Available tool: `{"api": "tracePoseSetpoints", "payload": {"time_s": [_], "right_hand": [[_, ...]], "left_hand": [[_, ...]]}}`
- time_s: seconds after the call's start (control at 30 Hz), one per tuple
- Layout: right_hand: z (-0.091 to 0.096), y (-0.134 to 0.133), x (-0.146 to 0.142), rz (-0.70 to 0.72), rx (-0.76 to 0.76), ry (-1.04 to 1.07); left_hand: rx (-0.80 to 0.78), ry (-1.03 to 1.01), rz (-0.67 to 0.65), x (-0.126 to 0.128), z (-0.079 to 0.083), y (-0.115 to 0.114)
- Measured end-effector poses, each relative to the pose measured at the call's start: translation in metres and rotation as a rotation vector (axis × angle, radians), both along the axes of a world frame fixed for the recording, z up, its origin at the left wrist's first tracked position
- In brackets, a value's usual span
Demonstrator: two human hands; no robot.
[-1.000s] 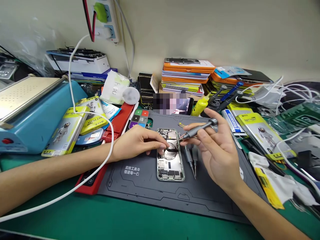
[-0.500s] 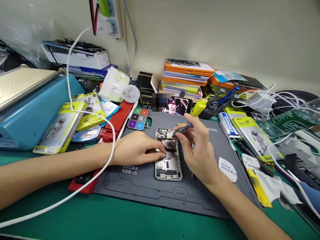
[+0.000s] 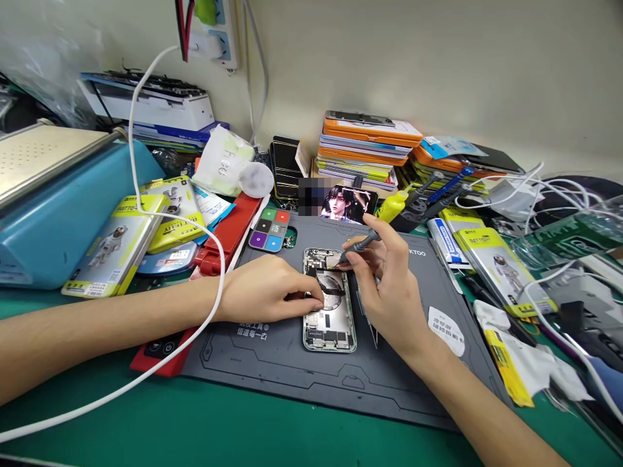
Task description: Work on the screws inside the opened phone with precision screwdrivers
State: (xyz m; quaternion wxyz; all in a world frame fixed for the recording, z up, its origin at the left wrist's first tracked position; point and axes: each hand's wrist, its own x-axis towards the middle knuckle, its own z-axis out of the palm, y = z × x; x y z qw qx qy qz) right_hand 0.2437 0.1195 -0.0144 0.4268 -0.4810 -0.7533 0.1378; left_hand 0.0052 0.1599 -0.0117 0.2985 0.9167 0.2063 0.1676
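An opened phone housing [image 3: 329,324] lies face-up on a dark grey repair mat [image 3: 292,370], its inner parts showing. My left hand [image 3: 265,292] rests on the mat at the housing's left edge, fingers curled and pressed against it. My right hand [image 3: 389,285] is pinched on a small grey screwdriver [image 3: 357,246], whose tip touches the upper right part of the housing. Two more screwdrivers [image 3: 366,318] lie on the mat under my right hand, partly hidden.
A phone with a lit screen [image 3: 348,203] leans behind the mat. A colourful screw tray [image 3: 270,231], red case [image 3: 228,233], blue machine [image 3: 58,207], yellow battery packs [image 3: 121,243], stacked boxes [image 3: 365,146] and white cables [image 3: 160,311] crowd the green bench.
My right hand moved in from the right and lowered the screwdriver tip onto the housing's upper part. My left hand stayed at the housing's left edge.
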Motion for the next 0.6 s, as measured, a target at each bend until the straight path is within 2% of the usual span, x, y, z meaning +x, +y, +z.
{"api": "tracePoseSetpoints", "payload": {"time_s": [0.3, 0.6], "right_hand": [[0.013, -0.002, 0.005, -0.001, 0.135, -0.164], [0.013, -0.002, 0.004, 0.036, 0.12, -0.13]], "left_hand": [[-0.004, -0.015, -0.002, 0.0, -0.002, 0.0], [0.015, -0.01, 0.0, 0.0, -0.005, 0.0]]}}
